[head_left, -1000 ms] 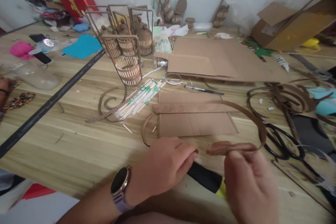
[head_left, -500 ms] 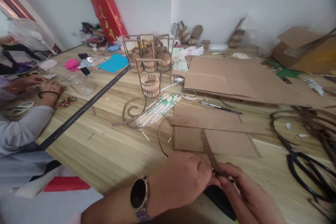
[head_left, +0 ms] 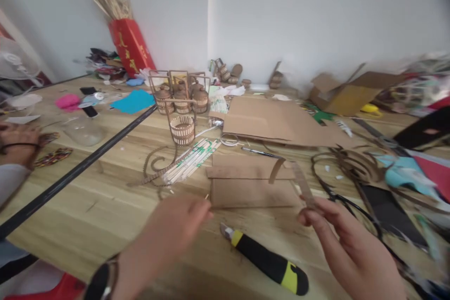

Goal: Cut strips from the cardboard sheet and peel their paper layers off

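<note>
My right hand (head_left: 348, 239) pinches a narrow brown strip (head_left: 303, 183) between thumb and fingers; the strip points up and away from me. Left of it, my left hand (head_left: 179, 225) is smeared by motion, its fingers closed together. Whatever it may hold is hidden, though a faint curved line shows behind it. A black and yellow utility knife (head_left: 267, 260) lies on the table between my hands. Just beyond are cardboard pieces (head_left: 253, 192) with a short brown strip (head_left: 277, 170) on them.
Wrapped sticks (head_left: 191, 161) and a small slatted bucket (head_left: 183, 131) stand ahead, with several lidded buckets (head_left: 181, 98) behind. Large cardboard (head_left: 267, 119) lies at centre back. Black-handled scissors (head_left: 355, 211) and coiled strips (head_left: 362, 168) are right. A co-worker's hand (head_left: 21, 138) is left.
My hands have moved apart, the left one leftward, the right one keeping a strip. The utility knife beneath them is now uncovered. The view has turned to the right.
</note>
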Action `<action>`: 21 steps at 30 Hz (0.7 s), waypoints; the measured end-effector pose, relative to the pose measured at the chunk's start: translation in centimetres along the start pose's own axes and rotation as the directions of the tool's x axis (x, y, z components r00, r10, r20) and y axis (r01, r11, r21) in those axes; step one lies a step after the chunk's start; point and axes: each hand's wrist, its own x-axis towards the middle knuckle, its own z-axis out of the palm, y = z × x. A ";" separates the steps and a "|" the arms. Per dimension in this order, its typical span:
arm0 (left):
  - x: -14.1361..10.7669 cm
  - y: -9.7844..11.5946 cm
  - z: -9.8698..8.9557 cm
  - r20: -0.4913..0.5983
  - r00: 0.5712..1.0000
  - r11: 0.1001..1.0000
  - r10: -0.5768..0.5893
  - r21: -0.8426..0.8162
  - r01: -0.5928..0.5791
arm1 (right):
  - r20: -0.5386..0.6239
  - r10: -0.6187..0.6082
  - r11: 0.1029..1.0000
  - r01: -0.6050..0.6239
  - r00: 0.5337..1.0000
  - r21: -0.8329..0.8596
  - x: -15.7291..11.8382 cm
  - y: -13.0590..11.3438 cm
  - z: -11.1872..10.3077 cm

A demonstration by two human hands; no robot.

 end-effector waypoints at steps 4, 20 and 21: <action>-0.8 -6.7 -1.3 -0.008 0.967 0.946 -0.253 0.209 0.249 | -0.181 0.141 0.982 -0.160 0.973 -0.099 1.6 1.1 -2.3; 3.2 -6.9 2.1 0.079 0.990 0.981 -0.114 0.165 0.100 | 0.246 0.058 0.850 0.081 0.967 -0.520 7.5 8.8 -1.0; 3.6 -5.4 2.6 0.172 0.984 0.994 -0.052 0.102 0.035 | 0.296 0.074 0.853 0.094 0.952 -0.514 7.0 8.3 0.0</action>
